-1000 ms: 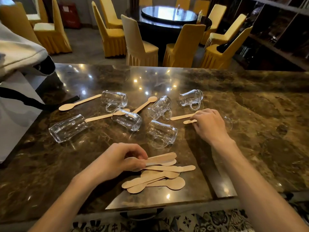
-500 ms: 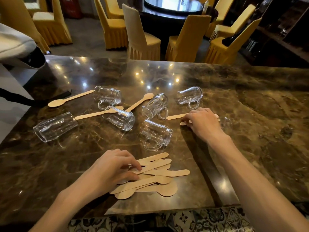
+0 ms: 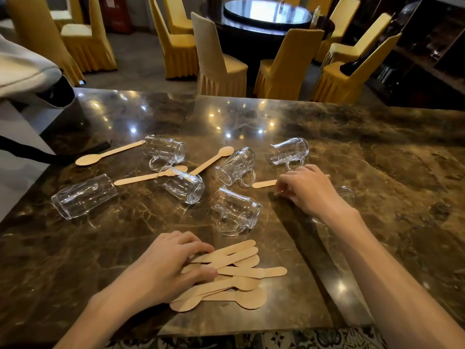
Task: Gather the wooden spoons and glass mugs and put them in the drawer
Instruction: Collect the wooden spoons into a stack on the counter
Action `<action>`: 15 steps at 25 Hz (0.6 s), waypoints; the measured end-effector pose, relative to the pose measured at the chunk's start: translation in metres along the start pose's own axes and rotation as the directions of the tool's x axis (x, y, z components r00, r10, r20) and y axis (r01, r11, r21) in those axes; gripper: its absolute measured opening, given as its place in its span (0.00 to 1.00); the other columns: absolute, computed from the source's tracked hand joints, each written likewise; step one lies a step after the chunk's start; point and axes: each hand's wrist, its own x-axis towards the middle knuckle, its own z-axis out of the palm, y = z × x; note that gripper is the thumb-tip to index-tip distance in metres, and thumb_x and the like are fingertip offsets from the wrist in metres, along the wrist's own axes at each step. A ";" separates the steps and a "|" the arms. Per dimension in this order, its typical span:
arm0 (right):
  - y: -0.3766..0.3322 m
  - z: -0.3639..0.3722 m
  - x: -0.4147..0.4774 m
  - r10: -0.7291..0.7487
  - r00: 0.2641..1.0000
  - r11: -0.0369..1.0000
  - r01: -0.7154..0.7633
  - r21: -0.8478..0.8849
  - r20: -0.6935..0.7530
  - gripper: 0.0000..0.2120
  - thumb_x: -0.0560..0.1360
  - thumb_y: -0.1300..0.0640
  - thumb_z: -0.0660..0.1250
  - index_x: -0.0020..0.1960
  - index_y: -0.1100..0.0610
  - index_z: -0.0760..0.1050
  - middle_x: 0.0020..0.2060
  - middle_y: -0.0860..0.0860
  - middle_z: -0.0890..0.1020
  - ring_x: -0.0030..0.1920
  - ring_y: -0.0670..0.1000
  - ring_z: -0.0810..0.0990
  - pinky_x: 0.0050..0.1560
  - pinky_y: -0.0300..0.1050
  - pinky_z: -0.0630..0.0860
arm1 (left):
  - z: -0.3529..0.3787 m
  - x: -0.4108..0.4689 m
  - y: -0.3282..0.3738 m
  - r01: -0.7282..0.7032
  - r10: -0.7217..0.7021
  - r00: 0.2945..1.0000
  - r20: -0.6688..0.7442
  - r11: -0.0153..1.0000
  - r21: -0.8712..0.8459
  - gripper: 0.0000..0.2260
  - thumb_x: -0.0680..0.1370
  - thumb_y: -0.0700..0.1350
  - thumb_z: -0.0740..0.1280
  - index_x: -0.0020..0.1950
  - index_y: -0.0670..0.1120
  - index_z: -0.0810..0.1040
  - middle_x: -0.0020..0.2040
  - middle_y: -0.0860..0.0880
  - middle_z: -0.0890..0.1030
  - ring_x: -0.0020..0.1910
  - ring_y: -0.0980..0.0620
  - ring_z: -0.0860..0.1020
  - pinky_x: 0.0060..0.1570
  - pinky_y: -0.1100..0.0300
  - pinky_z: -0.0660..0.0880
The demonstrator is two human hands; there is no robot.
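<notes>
Several glass mugs lie on their sides on the dark marble counter (image 3: 377,152), among them the leftmost mug (image 3: 84,196) and the nearest mug (image 3: 236,211). Loose wooden spoons lie between them, one at the far left (image 3: 108,153). A pile of wooden spoons (image 3: 234,273) sits near the front edge. My left hand (image 3: 171,265) rests on the pile, its fingers curled over the spoon handles. My right hand (image 3: 305,191) pinches the ends of two wooden spoons (image 3: 264,183) right of centre. Another mug is mostly hidden behind my right wrist.
A white cloth-covered object with a black strap (image 3: 27,152) borders the counter's left side. Yellow-covered chairs (image 3: 219,64) and a round dark dining table (image 3: 266,16) stand beyond the counter. Patterned floor shows below the counter's front edge. No drawer is in view.
My left hand has flattened the spoons it held down onto the pile. My right hand has closed further on the two spoons. The view has shifted slightly.
</notes>
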 end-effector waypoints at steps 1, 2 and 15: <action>-0.003 -0.004 -0.003 -0.001 0.999 1.000 0.001 0.008 -0.054 0.06 0.73 0.55 0.68 0.49 0.48 0.77 0.48 0.45 0.82 0.52 0.51 0.78 0.59 0.45 0.64 | 0.001 0.000 0.002 -0.011 0.011 1.000 0.015 1.000 -0.008 0.33 0.66 0.76 0.47 0.64 0.64 0.71 0.56 0.69 0.68 0.57 0.68 0.66 0.63 0.65 0.62; -0.006 -0.010 -0.006 0.004 0.991 0.999 0.001 0.036 -0.135 0.06 0.73 0.57 0.68 0.49 0.49 0.78 0.47 0.46 0.83 0.51 0.52 0.78 0.59 0.45 0.65 | 0.001 -0.001 0.003 -0.017 0.017 1.000 0.021 1.000 -0.025 0.31 0.66 0.75 0.47 0.63 0.65 0.71 0.55 0.70 0.68 0.56 0.69 0.65 0.62 0.67 0.61; -0.068 -0.059 -0.058 0.604 0.758 0.145 0.198 0.969 -0.245 0.10 0.68 0.59 0.71 0.47 0.49 0.76 0.39 0.43 0.83 0.42 0.41 0.82 0.43 0.32 0.77 | -0.058 0.009 -0.058 0.207 -0.201 0.897 -0.394 0.978 -0.028 0.14 0.74 0.56 0.65 0.56 0.52 0.80 0.53 0.50 0.82 0.51 0.52 0.78 0.55 0.51 0.74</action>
